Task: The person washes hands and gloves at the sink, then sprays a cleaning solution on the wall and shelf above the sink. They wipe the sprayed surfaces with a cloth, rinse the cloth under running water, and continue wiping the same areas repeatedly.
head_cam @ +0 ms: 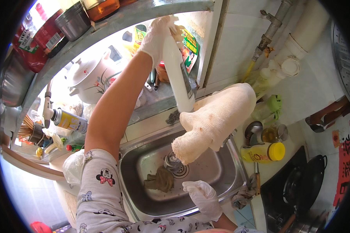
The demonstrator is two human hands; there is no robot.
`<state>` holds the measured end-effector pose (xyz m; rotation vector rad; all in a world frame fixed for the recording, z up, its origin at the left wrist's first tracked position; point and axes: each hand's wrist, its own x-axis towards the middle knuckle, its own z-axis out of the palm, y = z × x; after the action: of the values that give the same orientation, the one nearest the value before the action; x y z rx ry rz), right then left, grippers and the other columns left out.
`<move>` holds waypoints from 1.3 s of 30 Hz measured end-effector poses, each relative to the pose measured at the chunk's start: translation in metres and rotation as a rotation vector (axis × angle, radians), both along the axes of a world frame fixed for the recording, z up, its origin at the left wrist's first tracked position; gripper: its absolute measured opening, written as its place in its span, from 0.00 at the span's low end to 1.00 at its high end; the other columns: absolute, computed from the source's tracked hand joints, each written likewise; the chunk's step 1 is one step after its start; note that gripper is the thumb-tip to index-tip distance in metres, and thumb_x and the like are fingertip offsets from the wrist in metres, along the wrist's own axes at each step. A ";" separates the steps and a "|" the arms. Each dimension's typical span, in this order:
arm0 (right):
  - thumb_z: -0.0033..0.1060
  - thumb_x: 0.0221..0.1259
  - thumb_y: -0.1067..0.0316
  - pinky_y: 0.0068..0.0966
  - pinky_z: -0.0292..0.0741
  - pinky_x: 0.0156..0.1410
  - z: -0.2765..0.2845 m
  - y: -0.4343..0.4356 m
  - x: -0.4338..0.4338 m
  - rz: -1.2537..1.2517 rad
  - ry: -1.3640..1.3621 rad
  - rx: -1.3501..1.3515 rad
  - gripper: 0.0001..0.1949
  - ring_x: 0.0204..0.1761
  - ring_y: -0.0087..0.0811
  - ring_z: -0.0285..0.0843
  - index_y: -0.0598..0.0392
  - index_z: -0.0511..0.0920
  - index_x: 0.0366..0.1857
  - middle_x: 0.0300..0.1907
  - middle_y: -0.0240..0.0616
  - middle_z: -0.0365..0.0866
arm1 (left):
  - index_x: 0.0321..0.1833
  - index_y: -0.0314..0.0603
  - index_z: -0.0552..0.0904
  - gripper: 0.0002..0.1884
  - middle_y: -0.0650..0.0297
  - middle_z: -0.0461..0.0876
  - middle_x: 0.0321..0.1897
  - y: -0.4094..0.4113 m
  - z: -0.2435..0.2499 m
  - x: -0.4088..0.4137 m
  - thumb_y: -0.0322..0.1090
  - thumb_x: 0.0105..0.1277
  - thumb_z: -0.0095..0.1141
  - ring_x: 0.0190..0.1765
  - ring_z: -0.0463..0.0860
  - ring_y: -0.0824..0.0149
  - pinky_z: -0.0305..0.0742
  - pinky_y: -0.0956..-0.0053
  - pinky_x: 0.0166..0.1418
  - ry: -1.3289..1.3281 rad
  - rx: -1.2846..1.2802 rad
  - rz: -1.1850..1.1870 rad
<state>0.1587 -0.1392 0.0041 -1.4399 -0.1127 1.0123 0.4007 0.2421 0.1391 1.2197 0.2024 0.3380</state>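
Note:
My left hand (159, 36), in a thin whitish glove, reaches up to the shelf behind the sink and grips the upper end of a white plastic bottle (176, 74). My right hand (202, 199), gloved too, is loosely curled over the near edge of the steel sink (140, 208), with nothing visible in it. A cream mesh cloth (221, 113) is draped over something hidden above the sink's far right part. Inside the sink lie a brownish wet rag (160, 179) and, next to the drain, a clear glass-like vessel (172, 161).
On the shelf stand a lidded white pot (89, 77), a yellow gas canister with a torch head (71, 120) and a green seasoning packet (190, 48). Right of the sink are a yellow-capped container (262, 152), a ladle (253, 129) and a black wok (312, 180).

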 end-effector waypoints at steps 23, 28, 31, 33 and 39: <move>0.62 0.60 0.64 0.38 0.75 0.60 0.137 0.011 -0.059 0.113 -0.953 0.184 0.21 0.52 0.45 0.79 0.57 0.73 0.57 0.46 0.44 0.82 | 0.62 0.32 0.78 0.45 0.56 0.81 0.54 -0.265 0.057 -0.359 0.74 0.64 0.50 0.51 0.80 0.64 0.74 0.70 0.57 0.021 0.458 0.194; 0.60 0.58 0.71 0.33 0.76 0.52 0.105 -0.057 -0.041 -0.414 -0.969 -0.009 0.18 0.43 0.35 0.80 0.58 0.74 0.54 0.41 0.38 0.81 | 0.78 0.35 0.55 0.64 0.49 0.58 0.76 -0.281 0.023 -0.328 0.52 0.41 0.83 0.73 0.66 0.54 0.61 0.60 0.76 -0.278 0.707 -0.106; 0.66 0.58 0.65 0.31 0.74 0.54 0.098 -0.104 0.005 -0.909 -0.916 -0.078 0.25 0.47 0.33 0.77 0.58 0.69 0.58 0.44 0.38 0.79 | 0.75 0.37 0.62 0.44 0.53 0.66 0.72 -0.288 0.025 -0.328 0.28 0.56 0.73 0.73 0.67 0.57 0.62 0.62 0.76 -0.130 0.413 -0.109; 0.68 0.59 0.63 0.32 0.73 0.57 0.104 -0.127 0.040 -1.040 -0.944 -0.274 0.27 0.51 0.36 0.75 0.59 0.67 0.61 0.49 0.41 0.76 | 0.68 0.35 0.71 0.27 0.55 0.73 0.67 -0.280 0.023 -0.334 0.17 0.65 0.55 0.68 0.73 0.61 0.66 0.65 0.73 -0.322 0.394 0.011; 0.72 0.58 0.60 0.36 0.71 0.63 -0.034 -0.203 0.146 -0.953 -0.983 -0.548 0.37 0.56 0.40 0.75 0.65 0.63 0.67 0.58 0.52 0.75 | 0.54 0.28 0.76 0.15 0.55 0.78 0.54 -0.206 0.030 -0.322 0.37 0.80 0.45 0.55 0.80 0.65 0.77 0.68 0.66 -0.385 0.156 0.667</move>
<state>0.3051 -0.3422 -0.0295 -2.0591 0.1533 -0.5318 0.0786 0.0356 0.1689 1.1893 0.2473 1.1750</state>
